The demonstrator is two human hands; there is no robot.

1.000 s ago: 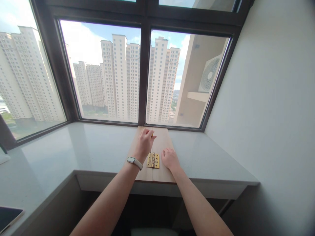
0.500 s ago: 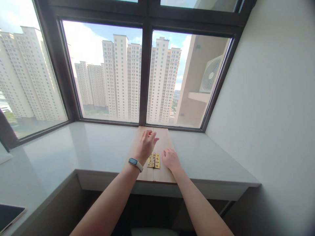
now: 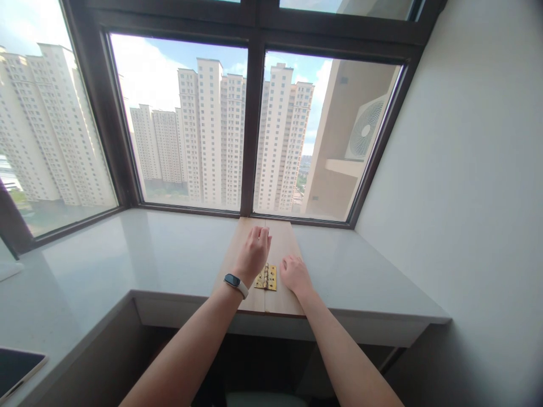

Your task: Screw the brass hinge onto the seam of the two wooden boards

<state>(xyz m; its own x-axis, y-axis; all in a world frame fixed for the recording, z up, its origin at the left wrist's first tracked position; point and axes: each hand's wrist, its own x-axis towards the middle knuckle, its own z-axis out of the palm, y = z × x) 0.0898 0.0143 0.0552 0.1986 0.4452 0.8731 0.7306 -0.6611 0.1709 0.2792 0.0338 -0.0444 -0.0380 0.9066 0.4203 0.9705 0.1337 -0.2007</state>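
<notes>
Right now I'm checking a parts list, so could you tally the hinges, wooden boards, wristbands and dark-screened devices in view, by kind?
Hinge: 1
Wooden boards: 2, side by side
Wristband: 1, on the left wrist
Dark-screened device: 1, cut off at the picture's edge
Total: 5

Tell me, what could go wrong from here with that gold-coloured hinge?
The hinge might get nudged askew: it lies across the seam between two boards, close to the left hand.

The left board could shift, since the right hand seems to rest only on the right board.

Both boards reach the counter's front edge, so a pull might slide them over.
</notes>
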